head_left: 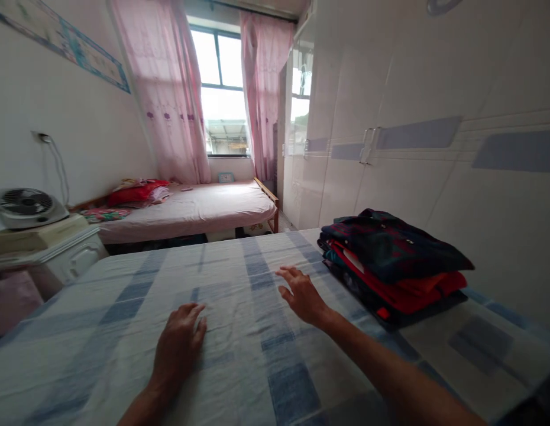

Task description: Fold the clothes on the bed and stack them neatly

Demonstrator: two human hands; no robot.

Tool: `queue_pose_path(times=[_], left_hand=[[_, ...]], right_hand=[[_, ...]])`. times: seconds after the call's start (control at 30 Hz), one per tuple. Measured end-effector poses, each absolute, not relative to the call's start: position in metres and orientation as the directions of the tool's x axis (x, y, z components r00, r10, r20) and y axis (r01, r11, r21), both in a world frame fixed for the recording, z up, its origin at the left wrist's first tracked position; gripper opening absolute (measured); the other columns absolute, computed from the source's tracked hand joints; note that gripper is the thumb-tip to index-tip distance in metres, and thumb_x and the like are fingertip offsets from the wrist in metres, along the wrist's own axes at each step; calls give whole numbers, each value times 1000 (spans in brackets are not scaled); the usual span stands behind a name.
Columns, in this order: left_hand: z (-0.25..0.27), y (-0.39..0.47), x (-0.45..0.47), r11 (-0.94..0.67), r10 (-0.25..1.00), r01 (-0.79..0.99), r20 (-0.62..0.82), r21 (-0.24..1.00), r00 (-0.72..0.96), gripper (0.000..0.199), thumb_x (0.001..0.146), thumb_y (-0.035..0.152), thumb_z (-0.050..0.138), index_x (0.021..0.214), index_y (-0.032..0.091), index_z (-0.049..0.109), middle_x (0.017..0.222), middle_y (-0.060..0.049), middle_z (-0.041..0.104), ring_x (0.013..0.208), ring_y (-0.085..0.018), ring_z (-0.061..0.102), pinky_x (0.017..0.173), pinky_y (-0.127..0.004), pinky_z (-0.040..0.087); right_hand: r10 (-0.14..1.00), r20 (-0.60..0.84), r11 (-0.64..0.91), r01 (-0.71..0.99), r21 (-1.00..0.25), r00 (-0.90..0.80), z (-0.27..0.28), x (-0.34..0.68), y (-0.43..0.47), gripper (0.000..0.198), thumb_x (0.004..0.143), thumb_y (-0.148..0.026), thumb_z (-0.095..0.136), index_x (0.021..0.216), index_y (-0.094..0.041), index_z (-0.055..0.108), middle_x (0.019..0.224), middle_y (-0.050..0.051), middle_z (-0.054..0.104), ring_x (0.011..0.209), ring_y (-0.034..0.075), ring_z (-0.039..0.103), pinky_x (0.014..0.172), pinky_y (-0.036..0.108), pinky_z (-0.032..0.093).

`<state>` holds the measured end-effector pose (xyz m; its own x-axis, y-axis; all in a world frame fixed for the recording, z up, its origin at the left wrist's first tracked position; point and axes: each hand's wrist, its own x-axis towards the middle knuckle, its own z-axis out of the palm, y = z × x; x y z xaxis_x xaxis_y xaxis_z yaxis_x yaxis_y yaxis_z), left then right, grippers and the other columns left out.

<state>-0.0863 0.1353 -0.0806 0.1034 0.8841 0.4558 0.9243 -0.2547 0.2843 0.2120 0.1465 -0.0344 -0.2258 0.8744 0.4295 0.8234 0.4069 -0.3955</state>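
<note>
My left hand (180, 338) is over the near middle of a bed covered with a white and blue checked sheet (226, 355). Its fingers are loosely curved and apart, with nothing in them. Further right and a little farther out is my right hand (300, 294), fingers spread, also holding nothing. Whether either hand touches the sheet, I cannot tell. A stack of folded clothes (399, 260) lies on the bed to the right of my right hand. A dark plaid garment (390, 239) tops it, with red clothing (403, 293) below.
White wardrobe doors (403, 77) line the right side. Beyond the foot of the bed stands a second bed (204, 204) with red bedding (135, 194). At left, a fan (29, 204) rests on a white cabinet (75, 254). Pink curtains (164, 89) frame the window (222, 65).
</note>
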Motion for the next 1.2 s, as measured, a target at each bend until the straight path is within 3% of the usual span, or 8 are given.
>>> queue_pose_path(times=[0.07,0.23,1.2], left_hand=[[-79,134,-82,-244,899,943,417,226,132,38,85,30,41,111,14,63,120,-14,60,116,-28,51,101,-44,39],[-78,131,-81,-228,940,944,309,240,148,38,87,30,43,119,19,59,129,-11,56,120,-24,49,104,-42,36],[-85,144,-101,-326,918,916,311,233,247,50,85,42,34,116,14,62,127,-13,58,116,-26,54,99,-39,42]], right_hand=[[899,375,370,852,-371,-227,-55,206,155,40,86,-25,45,125,-21,52,136,10,49,128,22,39,102,40,31],[929,266,327,907,-266,-257,-78,213,167,41,90,-31,39,126,-19,54,138,11,48,130,23,38,106,41,27],[915,296,351,903,-249,-274,-76,214,164,37,89,-31,44,122,-19,56,136,10,50,127,20,41,105,36,28]])
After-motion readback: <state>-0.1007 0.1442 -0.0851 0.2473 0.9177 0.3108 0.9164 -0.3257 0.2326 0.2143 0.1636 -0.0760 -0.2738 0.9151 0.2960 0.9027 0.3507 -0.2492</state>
